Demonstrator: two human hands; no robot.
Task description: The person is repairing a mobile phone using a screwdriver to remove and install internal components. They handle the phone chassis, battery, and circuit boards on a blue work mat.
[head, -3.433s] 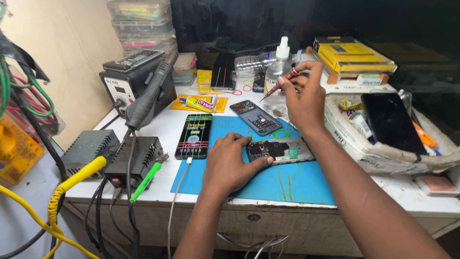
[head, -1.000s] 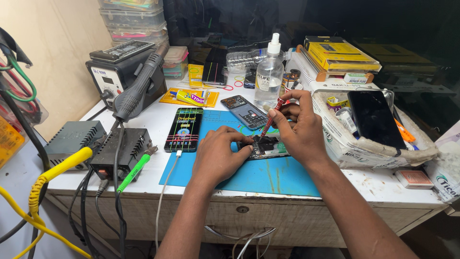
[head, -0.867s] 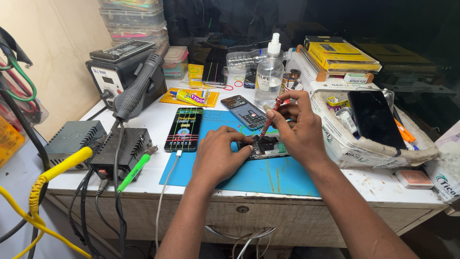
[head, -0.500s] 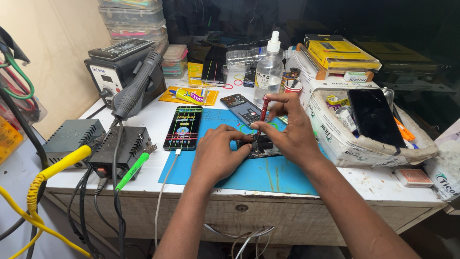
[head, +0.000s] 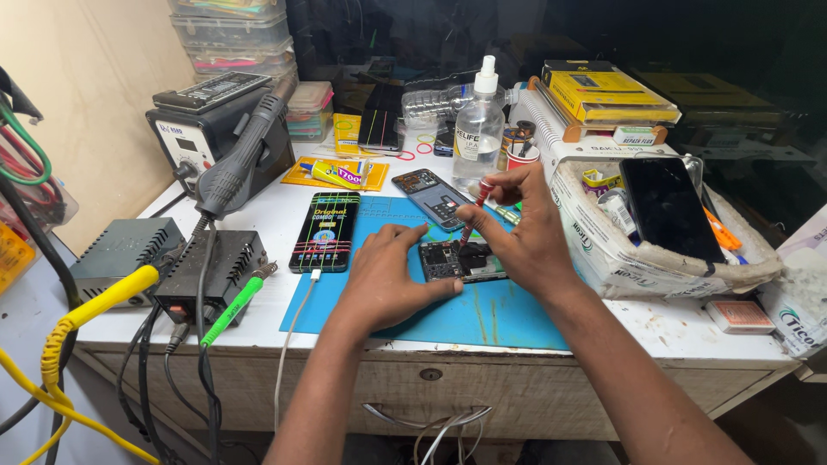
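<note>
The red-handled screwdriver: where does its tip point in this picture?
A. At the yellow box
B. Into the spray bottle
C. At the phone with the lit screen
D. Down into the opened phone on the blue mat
D: the right hand holds the red-handled screwdriver with its tip down on the opened phone, which the left hand steadies on the blue mat.

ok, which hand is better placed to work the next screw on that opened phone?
Right, probably. The right hand already grips the red screwdriver, tip down on the opened phone. The left hand lies flat on the blue mat, steadying the phone's near edge.
</note>
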